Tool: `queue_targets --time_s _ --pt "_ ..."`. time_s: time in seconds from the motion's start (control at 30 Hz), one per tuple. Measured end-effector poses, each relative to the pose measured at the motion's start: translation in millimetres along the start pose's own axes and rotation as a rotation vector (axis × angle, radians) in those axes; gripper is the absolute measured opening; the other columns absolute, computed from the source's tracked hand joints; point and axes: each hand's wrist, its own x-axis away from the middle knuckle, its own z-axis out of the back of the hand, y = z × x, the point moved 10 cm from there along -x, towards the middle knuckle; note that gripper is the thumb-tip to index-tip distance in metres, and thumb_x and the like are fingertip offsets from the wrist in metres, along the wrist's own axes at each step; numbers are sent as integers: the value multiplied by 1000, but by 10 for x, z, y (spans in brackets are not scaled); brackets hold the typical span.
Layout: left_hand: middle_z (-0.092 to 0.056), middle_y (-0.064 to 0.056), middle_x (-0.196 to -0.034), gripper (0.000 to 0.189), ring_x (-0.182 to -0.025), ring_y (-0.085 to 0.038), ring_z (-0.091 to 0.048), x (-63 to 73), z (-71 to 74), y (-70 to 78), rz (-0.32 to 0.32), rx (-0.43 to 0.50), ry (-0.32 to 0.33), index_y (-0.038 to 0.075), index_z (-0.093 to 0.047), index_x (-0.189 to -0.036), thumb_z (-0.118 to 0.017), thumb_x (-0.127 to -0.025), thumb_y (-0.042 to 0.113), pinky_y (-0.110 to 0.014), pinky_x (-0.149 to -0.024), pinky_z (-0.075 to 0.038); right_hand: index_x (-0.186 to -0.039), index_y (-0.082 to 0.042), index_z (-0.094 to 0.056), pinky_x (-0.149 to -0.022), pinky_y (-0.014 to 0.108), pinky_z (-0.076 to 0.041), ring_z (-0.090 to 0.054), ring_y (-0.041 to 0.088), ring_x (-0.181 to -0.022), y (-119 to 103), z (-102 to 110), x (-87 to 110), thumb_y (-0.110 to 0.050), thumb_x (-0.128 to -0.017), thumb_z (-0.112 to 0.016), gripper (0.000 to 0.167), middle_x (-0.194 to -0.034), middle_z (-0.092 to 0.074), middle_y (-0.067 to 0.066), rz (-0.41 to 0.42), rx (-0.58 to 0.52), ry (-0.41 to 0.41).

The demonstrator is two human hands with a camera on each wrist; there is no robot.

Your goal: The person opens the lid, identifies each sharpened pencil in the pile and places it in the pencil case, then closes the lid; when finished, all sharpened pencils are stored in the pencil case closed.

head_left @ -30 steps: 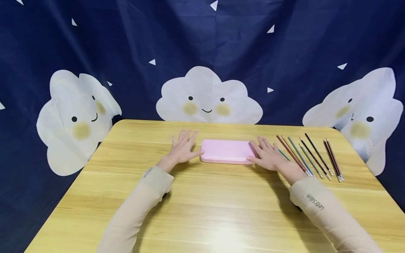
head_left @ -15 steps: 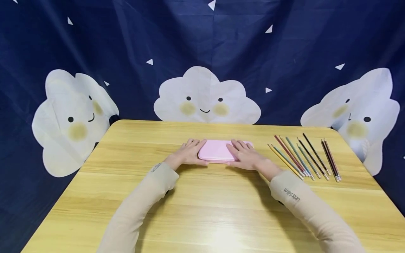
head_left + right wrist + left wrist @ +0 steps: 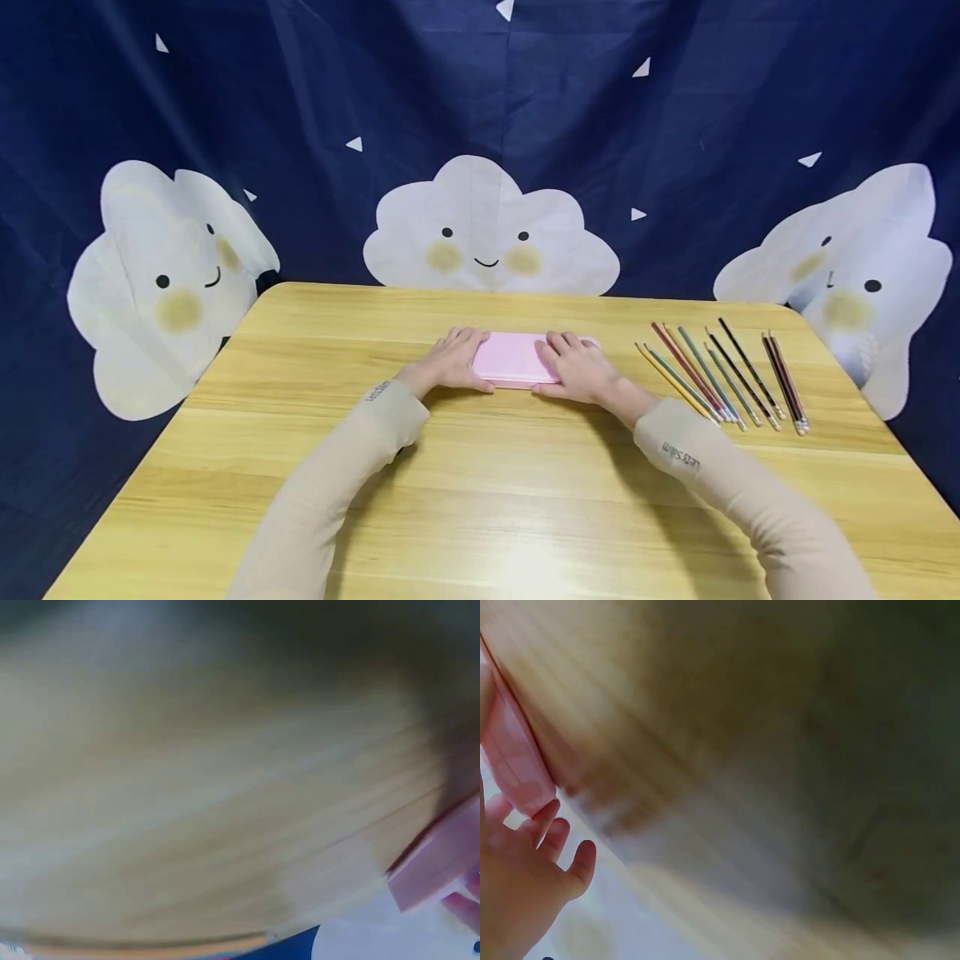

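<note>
Pink case, between left hand and right hand: smooth shell, softly glossy; plastic or coated metal, indistinguishable. Tabletop, beneath both hands: wood-grained, smooth, glossy where light reflects. Pencils, to the right of the right hand: slender, smooth, lacquered-looking shafts. Sleeves, behind the hands: matt cloth. Backdrop, beyond the hands: creased cloth, faint sheen.

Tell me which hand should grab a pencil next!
Probably the right hand. The pencils lie on its side of the pink case, so it is closer. The left hand is at the case's other end. Both hands hold the case, so the right one would likely have to let go first.
</note>
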Motion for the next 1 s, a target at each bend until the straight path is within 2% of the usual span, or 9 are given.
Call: queue_targets --time_s 0.07,0.13,0.27,0.37,0.47,0.63,0.77,0.87,1.0 --pt "-35 -13 -139 97 -121 -27 -31 -21 -11 8 -4 15 -4 8 -29 -139 -75 -65 52 -42 -99 -30 -121 -1 -49 -68 42 -52 -53 34 -100 -75 58 32 -59 -87 -42 68 -116 -51 20 79 95 104" --pt "-36 -13 -138 96 -120 -27 -32 -41 -5 20 -13 49 -1 8 -30 -138 -76 -65 49 -42 -99 -30 -114 2 -52 -62 38 -54 -57 33 -93 -157 116 79 -55 -92 -31 65 -109 -55 21 157 189 231" --pt "-38 -13 -136 95 -119 -27 -33 -56 41 17 -15 107 20 6 -34 -137 -80 -62 43 -43 -98 -29 -104 4 -57 -59 34 -54 -62 32 -82 -294 201 168 -42 -99 -11 65 -98 -61 22 258 331 464" --pt "-39 -13 -136 94 -120 -28 -34 -47 75 -6 0 122 27 7 -36 -137 -80 -62 41 -43 -97 -29 -99 4 -57 -57 32 -53 -62 30 -75 -366 235 199 -34 -101 -11 60 -91 -61 21 298 390 570" --pt "-39 -13 -136 93 -121 -28 -33 -32 83 -30 8 117 21 8 -36 -137 -79 -62 42 -43 -95 -28 -95 4 -57 -54 31 -52 -61 29 -69 -409 254 211 -29 -102 -15 53 -87 -61 21 326 404 627" --pt "-39 -14 -135 93 -120 -28 -33 -15 75 -44 -9 105 15 8 -34 -138 -77 -64 45 -41 -92 -28 -92 4 -56 -50 30 -51 -60 28 -64 -419 285 208 -26 -102 -17 50 -83 -60 20 337 387 659" --pt "-40 -13 -134 94 -118 -27 -34 1 93 -68 -10 87 31 9 -34 -137 -79 -63 44 -40 -90 -28 -94 3 -56 -54 29 -52 -60 27 -67 -394 319 177 -32 -102 -20 51 -86 -61 18 314 320 619" --pt "-40 -12 -133 94 -117 -26 -34 16 100 -85 -4 68 43 9 -34 -136 -80 -62 43 -40 -89 -27 -102 1 -56 -62 31 -53 -61 28 -80 -339 298 150 -41 -98 -31 49 -97 -61 17 266 234 511" --pt "-39 -12 -133 94 -116 -27 -34 33 67 -70 -12 69 35 9 -32 -137 -79 -63 45 -40 -89 -27 -116 -2 -53 -80 40 -50 -56 31 -103 -156 194 188 -44 -88 -53 51 -115 -57 16 134 78 273"
